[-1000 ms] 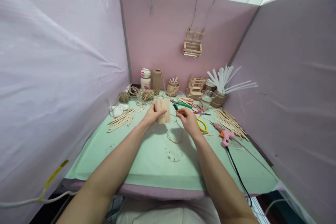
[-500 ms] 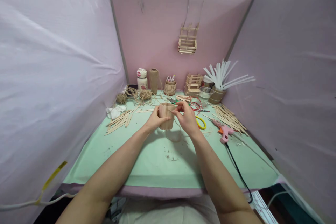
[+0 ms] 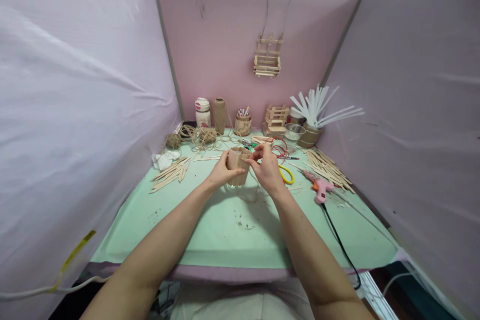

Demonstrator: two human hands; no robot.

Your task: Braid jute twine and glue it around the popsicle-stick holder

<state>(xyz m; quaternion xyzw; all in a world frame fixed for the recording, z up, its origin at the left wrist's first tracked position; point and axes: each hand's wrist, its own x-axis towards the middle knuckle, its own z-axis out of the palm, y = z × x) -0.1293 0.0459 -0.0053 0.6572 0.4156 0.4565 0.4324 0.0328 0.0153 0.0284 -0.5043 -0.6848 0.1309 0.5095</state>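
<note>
My left hand (image 3: 218, 174) is wrapped round a small cup made of upright wooden sticks (image 3: 237, 164), held just above the green table mat (image 3: 210, 230). My right hand (image 3: 267, 166) pinches a thin strand of jute twine (image 3: 250, 191) against the cup's upper right side. The twine hangs in a loop below the cup and trails onto the mat. Both hands meet at the middle of the table.
Loose wooden sticks (image 3: 170, 172) lie at the left, more sticks (image 3: 328, 165) at the right. A pink glue gun (image 3: 318, 186) with a black cord, yellow-handled scissors (image 3: 287, 175), twine balls (image 3: 191, 136), jars and stick baskets (image 3: 276, 119) line the back. Pink partitions wall three sides.
The stick cup turned from showing its flat side to upright with its rim visible. My right hand moved left onto the cup with the twine. The view shifted slightly.
</note>
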